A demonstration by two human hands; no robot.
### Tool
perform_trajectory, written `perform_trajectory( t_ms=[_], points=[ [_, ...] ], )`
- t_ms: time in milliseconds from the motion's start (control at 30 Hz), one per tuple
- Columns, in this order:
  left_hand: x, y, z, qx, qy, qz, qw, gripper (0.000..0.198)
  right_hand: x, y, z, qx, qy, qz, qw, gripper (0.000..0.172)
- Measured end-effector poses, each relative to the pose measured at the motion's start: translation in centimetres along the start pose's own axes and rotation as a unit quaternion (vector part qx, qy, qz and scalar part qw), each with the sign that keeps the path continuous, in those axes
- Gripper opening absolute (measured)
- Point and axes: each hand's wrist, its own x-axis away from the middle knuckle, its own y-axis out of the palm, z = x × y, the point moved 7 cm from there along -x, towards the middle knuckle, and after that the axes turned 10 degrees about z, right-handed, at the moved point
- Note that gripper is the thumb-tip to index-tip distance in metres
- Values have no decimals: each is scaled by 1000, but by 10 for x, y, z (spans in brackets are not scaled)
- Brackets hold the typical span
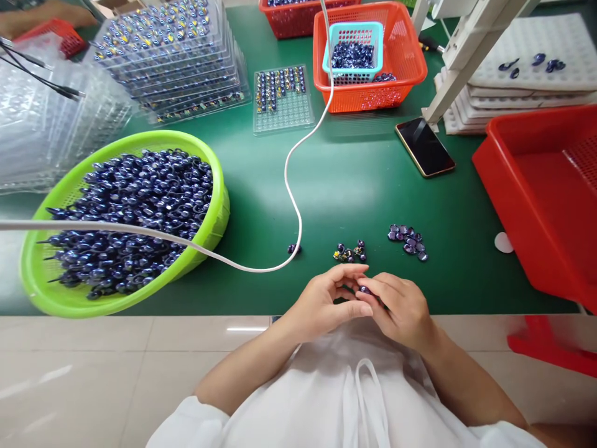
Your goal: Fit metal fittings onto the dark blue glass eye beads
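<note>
My left hand [329, 302] and my right hand [400, 309] meet at the table's front edge, fingers curled toward each other. A small dark blue, glossy earbud-like part [364, 290] shows at the fingertips of my right hand. My left thumb and fingers close in around the same spot, but what they grip is hidden. Just beyond my hands lies a small cluster of dark parts with yellow bits [349, 252]. Farther right is a group of flat, dark oval caps [407, 241]. Another dark piece [293, 249] lies to the left, by the white cable [298, 211].
A green basket [219, 205] heaped with dark parts stands left. Behind are stacked clear trays [233, 56], a partly filled tray [291, 115] and an orange basket [405, 50]. A phone [425, 147], foam trays [550, 37] and a red bin [508, 193] stand right.
</note>
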Motion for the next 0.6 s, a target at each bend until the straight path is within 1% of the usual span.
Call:
perform_trajectory(
  t_ms=[100,200,300,467,600],
  points=[
    [3,4,1,-50,14,-22,998,42,2,1,-6,9,-35,8,999,17],
    [5,4,3,-53,25,-14,998,35,4,2,-11,15,-59,18,998,16],
    [6,2,3,-49,33,-4,998,31,5,3,-14,15,-67,27,997,19],
    [7,-1,-4,-19,14,5,1000,34,7,7,-12,18,-56,26,998,19],
    [8,-12,-6,-33,-4,25,999,44,7,17,-10,-27,-10,4,1000,24]
  ],
)
